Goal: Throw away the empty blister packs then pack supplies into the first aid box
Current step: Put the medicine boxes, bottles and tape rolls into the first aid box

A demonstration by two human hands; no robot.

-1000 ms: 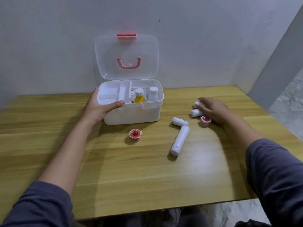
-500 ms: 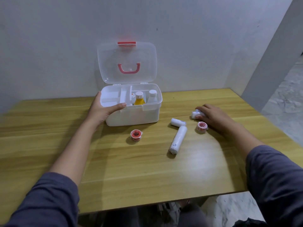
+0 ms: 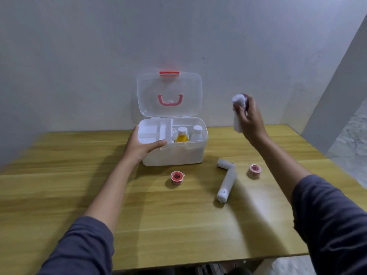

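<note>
Two tape rolls point(image 3: 177, 177) point(image 3: 254, 170), two bandage rolls point(image 3: 227, 183) point(image 3: 224, 164) on table point(image 3: 79, 185); one box point(image 3: 174, 155).

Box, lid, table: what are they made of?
Box: likely plastic, milky white, smooth moulded rim. Lid: clear glossy plastic; the wall shows through it. Table: wood or wood-look laminate, light sheen; grain streaks and plank seams show, which one is unclear.

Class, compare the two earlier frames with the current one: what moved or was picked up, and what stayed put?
The right hand took hold of the white bandage it had been covering and lifted it high above the table. The left hand still holds the first aid box at its front left corner. The two tape rolls, long bandage roll and short bandage roll stayed put.
</note>
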